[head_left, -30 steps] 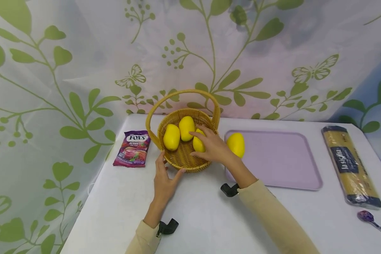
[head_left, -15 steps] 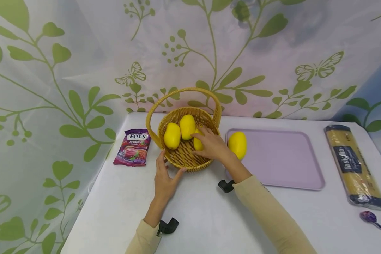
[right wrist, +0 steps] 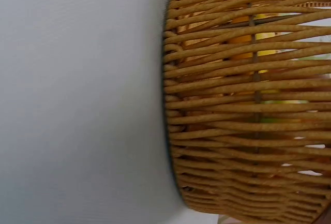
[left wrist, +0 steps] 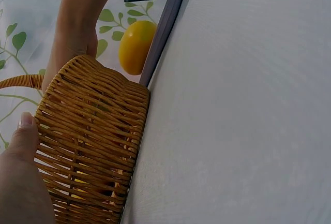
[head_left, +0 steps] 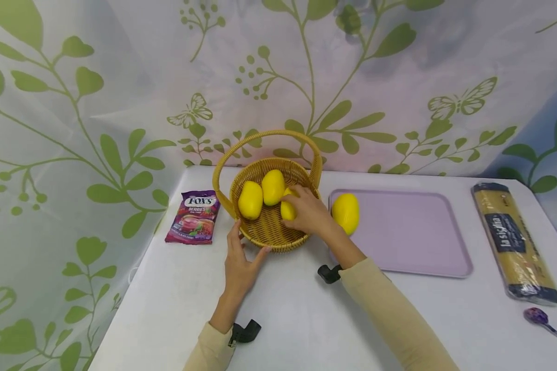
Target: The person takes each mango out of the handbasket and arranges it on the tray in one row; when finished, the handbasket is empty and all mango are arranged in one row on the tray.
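A wicker basket (head_left: 273,238) with a tall handle stands on the white table, two yellow mangoes lying in its back left part. My left hand (head_left: 242,265) holds the basket at its near left side, thumb at the front rim; in the left wrist view the thumb (left wrist: 23,138) touches the weave. Reaching over the right rim, my right hand (head_left: 310,212) grips a third mango (head_left: 288,210) inside, partly covered by the fingers. Another mango (head_left: 345,213) rests at the left end of a lilac tray (head_left: 408,232). In the right wrist view the basket wall (right wrist: 248,100) hides the right fingers.
A purple candy bag (head_left: 194,217) lies left of the basket. Right of the tray are a spaghetti pack (head_left: 515,242) and a lollipop (head_left: 536,315). A leaf-patterned curtain (head_left: 278,77) hangs behind the table's back edge.
The right hand has closed a little more around the mango in the basket, its forearm shifting slightly left. The left hand and the basket stay in place.
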Demonstrator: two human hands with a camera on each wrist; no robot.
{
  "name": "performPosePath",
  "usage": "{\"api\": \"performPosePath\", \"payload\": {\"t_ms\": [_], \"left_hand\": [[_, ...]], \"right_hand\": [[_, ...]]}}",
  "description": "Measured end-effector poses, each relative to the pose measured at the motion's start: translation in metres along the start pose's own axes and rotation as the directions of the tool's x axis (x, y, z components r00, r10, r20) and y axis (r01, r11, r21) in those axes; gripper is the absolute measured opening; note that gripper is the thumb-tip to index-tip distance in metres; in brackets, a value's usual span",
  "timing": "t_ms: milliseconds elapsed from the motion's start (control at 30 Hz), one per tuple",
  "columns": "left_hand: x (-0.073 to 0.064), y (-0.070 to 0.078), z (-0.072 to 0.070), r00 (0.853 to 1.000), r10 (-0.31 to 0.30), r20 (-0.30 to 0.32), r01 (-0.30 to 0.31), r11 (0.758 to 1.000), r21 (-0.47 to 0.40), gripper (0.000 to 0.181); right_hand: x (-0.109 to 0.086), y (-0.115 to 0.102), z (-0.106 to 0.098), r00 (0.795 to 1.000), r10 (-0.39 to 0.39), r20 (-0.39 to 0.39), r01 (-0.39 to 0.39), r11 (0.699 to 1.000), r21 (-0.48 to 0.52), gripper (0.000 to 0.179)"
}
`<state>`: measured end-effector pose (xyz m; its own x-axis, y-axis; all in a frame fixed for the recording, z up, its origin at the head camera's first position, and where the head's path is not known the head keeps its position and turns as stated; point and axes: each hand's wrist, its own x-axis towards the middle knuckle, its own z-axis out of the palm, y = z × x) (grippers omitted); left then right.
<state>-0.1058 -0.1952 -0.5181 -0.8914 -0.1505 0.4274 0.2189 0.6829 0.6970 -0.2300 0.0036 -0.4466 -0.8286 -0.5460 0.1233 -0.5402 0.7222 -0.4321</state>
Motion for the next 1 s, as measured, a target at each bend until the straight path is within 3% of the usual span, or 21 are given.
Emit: {"api": "performPosePath", "payload": {"t_ms": [233,500,1000], "left_hand": [[0.0006,-0.0003,0.0009,1.0,0.004,-0.001,-0.004,1.0,0.013,0.096],[0.0,0.0004,0.0008,0.999,-0.029,0.012,0.029,0.999,0.013,0.095],[-0.0007,-0.0018,0.0008,1.0,-0.018,0.005,0.018,1.0,0.012,0.095]], "right_hand": [[-0.0039,0.0036,0.0001,0.991,-0.046,-0.124,0.057,0.994,0.088,0.057],[-0.0043,0.0053,0.0013,0.987,-0.07,-0.145,0.087,0.99,0.11,0.057],[-0.0048,0.0068,0.0035,0.971,-0.125,-0.205,0.154,0.979,0.133,0.056]]}}
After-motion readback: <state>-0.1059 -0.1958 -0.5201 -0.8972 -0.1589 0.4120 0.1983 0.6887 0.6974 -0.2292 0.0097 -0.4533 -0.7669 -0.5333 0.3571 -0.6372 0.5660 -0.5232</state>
